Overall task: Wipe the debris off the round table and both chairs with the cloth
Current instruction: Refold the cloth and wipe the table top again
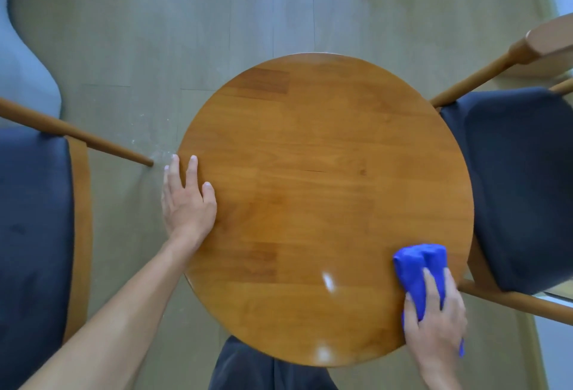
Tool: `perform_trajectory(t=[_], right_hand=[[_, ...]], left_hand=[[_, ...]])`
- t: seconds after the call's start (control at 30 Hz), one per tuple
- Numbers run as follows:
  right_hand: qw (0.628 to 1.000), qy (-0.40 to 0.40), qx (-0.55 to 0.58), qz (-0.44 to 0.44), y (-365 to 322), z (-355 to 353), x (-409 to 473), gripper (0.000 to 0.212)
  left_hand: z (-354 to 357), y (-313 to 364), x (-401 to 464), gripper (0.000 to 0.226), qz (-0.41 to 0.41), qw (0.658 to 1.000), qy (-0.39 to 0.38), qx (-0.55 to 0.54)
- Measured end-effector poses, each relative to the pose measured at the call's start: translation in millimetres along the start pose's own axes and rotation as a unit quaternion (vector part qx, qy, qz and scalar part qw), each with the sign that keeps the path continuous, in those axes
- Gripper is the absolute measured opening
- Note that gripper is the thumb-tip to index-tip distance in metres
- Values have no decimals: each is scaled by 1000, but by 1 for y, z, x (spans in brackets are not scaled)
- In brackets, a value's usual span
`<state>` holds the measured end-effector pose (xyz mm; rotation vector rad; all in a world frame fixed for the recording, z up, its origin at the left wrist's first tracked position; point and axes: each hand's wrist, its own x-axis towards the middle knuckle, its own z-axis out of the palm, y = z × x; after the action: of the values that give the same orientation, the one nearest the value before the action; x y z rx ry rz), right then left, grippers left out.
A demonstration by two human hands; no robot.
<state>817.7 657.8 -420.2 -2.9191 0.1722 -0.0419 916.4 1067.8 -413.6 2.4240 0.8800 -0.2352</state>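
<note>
A round wooden table (325,172) fills the middle of the view, its top bare and glossy. My right hand (434,327) presses a bunched blue cloth (418,268) onto the table's near right edge. My left hand (186,200) lies flat on the table's left rim, fingers spread, holding nothing. One wooden chair with a dark blue seat (34,234) stands to the left, another chair (521,185) to the right. Fine white debris (148,144) speckles the floor beside the table's left edge.
Pale wood-plank floor (217,17) stretches beyond the table. A light blue soft furnishing (21,57) curves along the far left. My dark trouser legs (248,368) show under the table's near edge.
</note>
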Motion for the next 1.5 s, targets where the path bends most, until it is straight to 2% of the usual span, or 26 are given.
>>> perform_trajectory(t=[0.03,0.07,0.1,0.13,0.17,0.23,0.33,0.4,0.47,0.53,0.67,0.73,0.8,0.87,0.97,1.03,1.1,1.2,1.27,1.4,1.43,1.5], right_hand=[[988,49,6,145,-9,6,0,47],[965,88,6,246,-28,14,-2,48],[949,96,11,301,-58,20,-3,51],[946,91,12,311,-92,26,-5,53],[957,67,14,283,-128,30,-11,55],[984,-18,33,172,-201,37,-28,57],[986,-147,75,35,-279,37,-49,68],[976,-198,80,-34,-290,34,-49,72],[968,-203,108,-99,-274,27,-42,63],[963,-203,149,-96,-252,21,-33,52],[963,-180,202,-10,-236,15,-11,51],[948,-217,232,-23,-239,12,5,53],[942,-234,236,-43,-245,9,19,55],[952,-220,204,-63,-251,7,26,52],[969,-204,121,-61,-261,1,10,52],[972,-220,60,-53,-264,-1,-12,77],[965,-256,31,-47,-266,0,-33,105],[954,-295,2,-50,-270,2,-44,120],[957,-287,-2,-43,-270,3,-39,117],[950,-299,81,-45,-249,-7,-22,92],[943,-312,98,-54,-243,-14,-16,83],[920,-353,163,-53,-229,-26,-3,68]], left_hand=[[-1,0,1,54,-4,1000,-4,-7],[-3,0,1,53,-9,1000,-9,-17],[-5,1,2,52,-13,999,-13,-27],[-7,1,2,52,-12,999,-17,-33],[-8,1,2,51,-9,999,-21,-34],[-11,0,2,51,-3,999,-32,-27],[-13,1,-1,50,3,999,-36,-16],[-16,5,-5,49,9,1000,-25,-10],[-18,7,-11,44,47,999,3,15],[-18,11,-20,32,78,996,-19,26],[-23,19,-36,11,29,979,-201,33],[-26,18,-39,11,45,966,-250,44],[-32,15,-42,23,51,959,-276,40],[-38,9,-42,26,48,960,-272,37],[-43,5,-45,15,51,967,-245,45],[-44,5,-47,11,58,967,-241,51],[-44,7,-48,17,68,961,-260,56],[-47,8,-48,53,132,933,-321,92],[-48,6,-50,71,212,905,-327,168],[-49,2,-56,90,359,877,-208,240],[-50,5,-56,90,386,862,-185,270],[-53,14,-55,74,416,845,-151,300]])
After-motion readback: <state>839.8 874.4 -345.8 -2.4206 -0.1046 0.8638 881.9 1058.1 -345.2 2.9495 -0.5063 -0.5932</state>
